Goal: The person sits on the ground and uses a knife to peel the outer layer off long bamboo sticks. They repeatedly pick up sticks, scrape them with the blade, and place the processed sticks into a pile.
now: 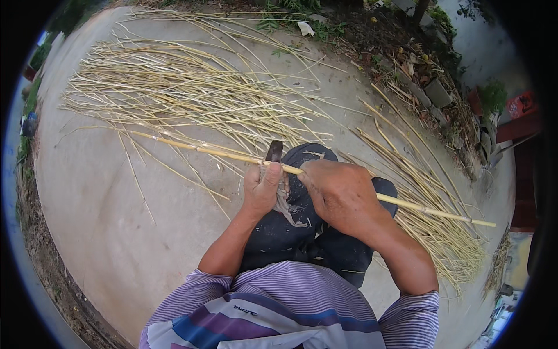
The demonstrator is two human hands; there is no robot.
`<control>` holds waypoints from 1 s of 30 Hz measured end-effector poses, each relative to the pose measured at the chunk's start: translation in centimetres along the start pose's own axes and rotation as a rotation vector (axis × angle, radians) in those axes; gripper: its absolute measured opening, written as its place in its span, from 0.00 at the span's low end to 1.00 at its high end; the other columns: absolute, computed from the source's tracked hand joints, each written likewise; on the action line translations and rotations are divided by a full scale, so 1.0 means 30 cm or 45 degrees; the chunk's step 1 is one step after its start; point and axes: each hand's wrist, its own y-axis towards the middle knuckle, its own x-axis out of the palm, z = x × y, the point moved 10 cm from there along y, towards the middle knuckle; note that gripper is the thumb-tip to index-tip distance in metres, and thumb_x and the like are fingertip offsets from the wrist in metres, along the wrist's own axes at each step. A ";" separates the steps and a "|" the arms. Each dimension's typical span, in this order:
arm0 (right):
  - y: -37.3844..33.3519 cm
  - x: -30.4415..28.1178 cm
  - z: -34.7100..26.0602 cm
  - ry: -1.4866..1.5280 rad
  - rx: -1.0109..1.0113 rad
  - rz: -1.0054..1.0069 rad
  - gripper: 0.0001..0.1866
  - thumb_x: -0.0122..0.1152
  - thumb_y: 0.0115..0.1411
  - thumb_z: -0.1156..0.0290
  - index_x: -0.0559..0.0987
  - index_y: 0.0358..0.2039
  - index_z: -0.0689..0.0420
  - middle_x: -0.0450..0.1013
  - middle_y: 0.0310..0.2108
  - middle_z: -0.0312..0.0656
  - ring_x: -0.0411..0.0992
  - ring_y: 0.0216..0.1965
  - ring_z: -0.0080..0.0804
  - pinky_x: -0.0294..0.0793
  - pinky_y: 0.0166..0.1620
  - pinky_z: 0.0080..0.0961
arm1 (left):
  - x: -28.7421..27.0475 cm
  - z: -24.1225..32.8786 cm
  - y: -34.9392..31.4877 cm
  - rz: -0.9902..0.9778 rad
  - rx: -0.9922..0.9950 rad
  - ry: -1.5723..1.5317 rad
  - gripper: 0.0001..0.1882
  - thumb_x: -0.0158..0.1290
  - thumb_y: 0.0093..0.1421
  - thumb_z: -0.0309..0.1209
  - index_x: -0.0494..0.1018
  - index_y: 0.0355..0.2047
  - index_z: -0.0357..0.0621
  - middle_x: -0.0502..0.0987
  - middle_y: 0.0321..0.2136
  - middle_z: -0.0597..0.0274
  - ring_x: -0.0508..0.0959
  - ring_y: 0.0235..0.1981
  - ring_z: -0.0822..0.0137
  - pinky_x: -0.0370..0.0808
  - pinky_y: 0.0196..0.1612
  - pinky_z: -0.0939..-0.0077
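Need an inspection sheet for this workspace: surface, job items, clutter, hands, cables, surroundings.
Surface: pale, hard ground, stained in places.
Job's things: long yellowish stalk held across the knees; dark flat piece, possibly a blade, showing beside it at the left thumb; large spread of stalks ahead to the left; smaller spread of stalks to the right.
Clutter: white scrap near the far edge; stray stalks around the large spread.
Left hand: closed at the long stalk, thumb against it.
Right hand: closed around the long stalk.
Cables: nothing seen.
Surroundings: plants, rubble and dry litter along the upper right edge.
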 end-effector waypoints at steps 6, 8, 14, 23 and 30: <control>-0.002 -0.024 0.073 0.017 0.066 -0.103 0.03 0.56 0.52 0.73 0.75 0.26 0.59 0.73 0.24 0.48 0.74 0.27 0.51 0.72 0.28 0.43 | -0.136 0.005 0.077 0.039 -0.079 -0.040 0.26 0.48 0.66 0.52 0.69 0.24 0.41 0.71 0.15 0.62 0.71 0.14 0.73 0.67 0.17 0.79; 0.001 0.006 0.058 0.013 0.021 -0.074 0.03 0.56 0.52 0.73 0.75 0.25 0.59 0.73 0.24 0.48 0.74 0.27 0.52 0.72 0.28 0.43 | -0.087 0.004 0.054 -0.016 -0.111 -0.077 0.26 0.48 0.65 0.52 0.69 0.23 0.40 0.71 0.15 0.62 0.71 0.14 0.73 0.67 0.17 0.80; 0.023 0.011 0.034 0.015 -0.015 -0.029 0.06 0.56 0.54 0.71 0.74 0.25 0.59 0.72 0.23 0.49 0.73 0.27 0.52 0.72 0.29 0.42 | -0.026 -0.027 0.022 -0.033 -0.177 0.003 0.23 0.51 0.65 0.50 0.70 0.28 0.40 0.73 0.18 0.63 0.72 0.17 0.74 0.69 0.19 0.81; 0.023 0.035 0.052 0.054 0.048 -0.098 0.06 0.56 0.54 0.70 0.75 0.24 0.60 0.73 0.22 0.50 0.75 0.27 0.51 0.73 0.29 0.44 | -0.097 -0.044 0.018 0.048 -0.100 0.124 0.22 0.50 0.66 0.49 0.71 0.31 0.39 0.71 0.19 0.69 0.69 0.20 0.78 0.67 0.23 0.80; 0.031 0.087 0.045 -0.053 -0.007 -0.040 0.09 0.58 0.58 0.66 0.74 0.26 0.56 0.71 0.22 0.47 0.72 0.25 0.51 0.70 0.27 0.43 | -0.105 -0.047 0.012 0.131 -0.128 0.037 0.24 0.48 0.67 0.50 0.69 0.26 0.39 0.69 0.13 0.65 0.71 0.14 0.75 0.67 0.17 0.81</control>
